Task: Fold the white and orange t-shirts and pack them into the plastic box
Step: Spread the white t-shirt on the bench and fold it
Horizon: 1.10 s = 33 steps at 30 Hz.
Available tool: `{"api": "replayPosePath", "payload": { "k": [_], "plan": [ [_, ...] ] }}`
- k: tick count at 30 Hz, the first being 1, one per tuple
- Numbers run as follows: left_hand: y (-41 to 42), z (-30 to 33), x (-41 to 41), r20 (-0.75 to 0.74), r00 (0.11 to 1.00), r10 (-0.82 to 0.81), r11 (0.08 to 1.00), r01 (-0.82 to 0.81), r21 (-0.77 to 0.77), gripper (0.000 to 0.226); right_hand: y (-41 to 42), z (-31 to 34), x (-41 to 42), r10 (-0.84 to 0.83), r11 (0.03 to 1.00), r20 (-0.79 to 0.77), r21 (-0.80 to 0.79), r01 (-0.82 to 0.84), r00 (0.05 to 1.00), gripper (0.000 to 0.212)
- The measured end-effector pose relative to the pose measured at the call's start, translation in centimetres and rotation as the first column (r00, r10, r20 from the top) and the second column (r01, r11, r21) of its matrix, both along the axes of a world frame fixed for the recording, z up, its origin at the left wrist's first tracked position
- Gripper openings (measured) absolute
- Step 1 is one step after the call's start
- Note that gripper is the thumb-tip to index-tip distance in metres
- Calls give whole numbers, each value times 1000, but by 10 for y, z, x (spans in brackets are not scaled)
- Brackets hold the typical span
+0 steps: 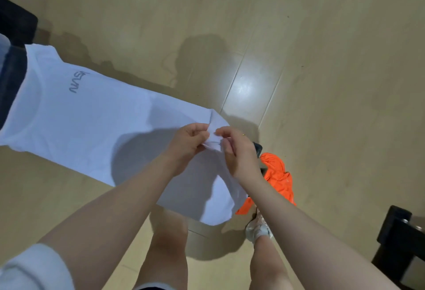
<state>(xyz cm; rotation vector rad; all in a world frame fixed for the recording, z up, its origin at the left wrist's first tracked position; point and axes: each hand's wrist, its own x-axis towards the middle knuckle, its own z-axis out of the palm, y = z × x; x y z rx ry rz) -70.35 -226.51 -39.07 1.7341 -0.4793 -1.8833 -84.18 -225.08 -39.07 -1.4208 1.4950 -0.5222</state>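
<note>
The white cotton t-shirt with a small grey logo (92,114) is held up in the air, stretched out flat and slanting away to the left, its far end meeting a dark object at the frame's left edge; whether it rests on that I cannot tell. Both hands meet at one bunched bit of its edge: the left hand (188,143) pinches the fabric between thumb and fingers, and the right hand (236,154) grips the same fold just beside it, probably to find a corner or seam so the shirt can be shaken out straight before folding. The crumpled bright orange t-shirt (279,179) lies on the pale wooden floor (322,59) under the right wrist, near the person's feet, seemingly set aside until the white one is done. No plastic box shows here, so packing looks some way off.
</note>
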Motion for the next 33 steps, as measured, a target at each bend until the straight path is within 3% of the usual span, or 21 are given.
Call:
{"api": "replayPosePath", "payload": {
  "k": [2, 6, 10, 14, 18, 20, 22, 25, 28, 33],
  "plan": [
    [-1, -1, 4, -24, 1000, -7, 1000, 8, 8, 20, -5, -4, -7, -18, 998, -16, 53, 19, 1000, 22],
    [-6, 2, 8, -52, 998, 32, 999, -31, 14, 19, -17, -11, -10, 168, 983, -156, -44, -177, 973, 40],
    [-6, 7, 12, -94, 995, -29, 999, 26, -36, 24, -17, -10, -8, 126, 980, -252, -121, -161, 959, 31],
    [-3, 12, 10, 30, 984, -178, 977, 180, -113, 35, -20, 2, -17, 83, 976, -303, -167, -138, 949, 25],
    [-4, 15, 3, 220, 960, -174, 962, 213, -170, 22, -19, 4, -28, 113, 979, -442, -105, -177, 890, 32],
    [-5, 15, -3, 226, 960, -167, 964, 207, -165, 23, -20, -4, -31, 137, 963, -554, -120, -241, 821, 20],
    [-4, 15, -7, 205, 963, -177, 965, 211, -158, 25, -24, -14, -33, 255, 954, -592, 25, -298, 764, 13],
    [-1, 11, -3, 187, 966, -181, 968, 209, -142, 26, -33, -26, -36, 366, 931, -552, 223, -290, 749, 20],
    [3, 9, 3, 181, 972, -152, 978, 174, -114, 26, -33, -30, -37, 299, 954, -487, 165, -249, 821, 23],
    [5, 16, 7, 200, 955, -217, 959, 247, -138, 31, -37, -2, -35, 11, 996, -211, 92, 9, 977, 9]
  ]
}}
